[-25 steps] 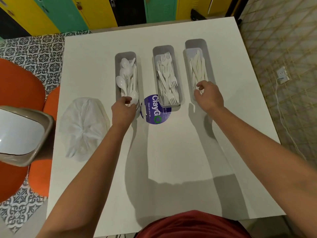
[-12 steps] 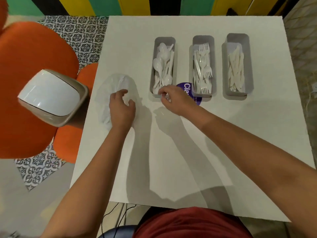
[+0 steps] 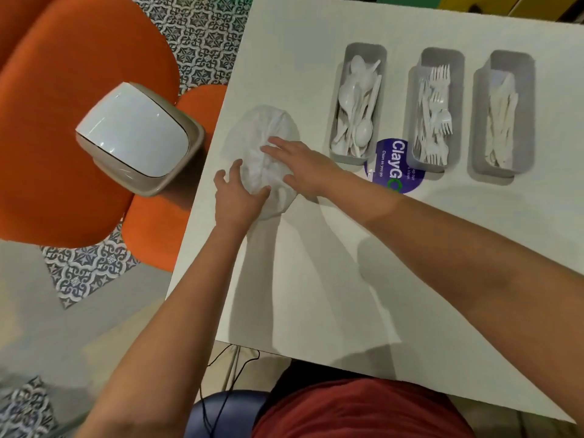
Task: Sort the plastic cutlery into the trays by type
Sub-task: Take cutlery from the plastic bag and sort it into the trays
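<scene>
Both hands hold plastic bag near table edge.

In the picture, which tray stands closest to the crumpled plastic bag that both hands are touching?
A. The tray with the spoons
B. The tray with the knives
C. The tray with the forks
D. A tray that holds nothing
A: the tray with the spoons is the leftmost of the three trays, right next to the crumpled plastic bag, which the left hand and the right hand touch; the forks and knives trays lie further right.
</scene>
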